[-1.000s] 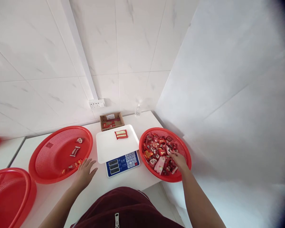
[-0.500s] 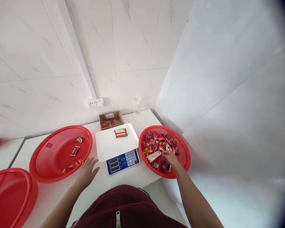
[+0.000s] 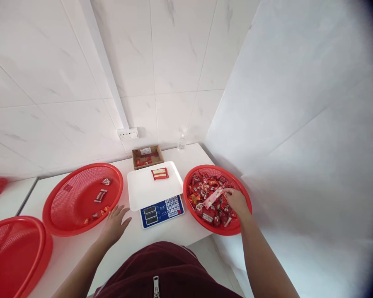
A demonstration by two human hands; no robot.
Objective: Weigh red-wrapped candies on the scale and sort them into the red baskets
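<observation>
My right hand (image 3: 237, 201) is over the right red basket (image 3: 246, 207), its fingers closed on one end of a pink packet (image 3: 213, 198). Beneath the packet lie many red-wrapped sweets (image 3: 202, 184). My left hand (image 3: 114, 225) has its fingers spread and holds nothing; it is beside the near right rim of the middle red basket (image 3: 62, 207), which has a few wrapped sweets (image 3: 100, 195) in it. Between my hands stands a scale with a white tray (image 3: 143, 186) and a blue keypad panel (image 3: 162, 212). One red and cream packet (image 3: 160, 173) lies on the tray.
A cardboard box (image 3: 148, 157) with red packets stands behind the scale. A clear plastic bottle (image 3: 182, 142) is near the wall. Another red basket (image 3: 15, 256) is at the lower left. A power socket (image 3: 128, 133) is on the tiled wall.
My right hand has moved slightly right and up within the basket, and the pink packet has lifted and turned with it. My left hand has hardly moved. The view has shifted slightly.
</observation>
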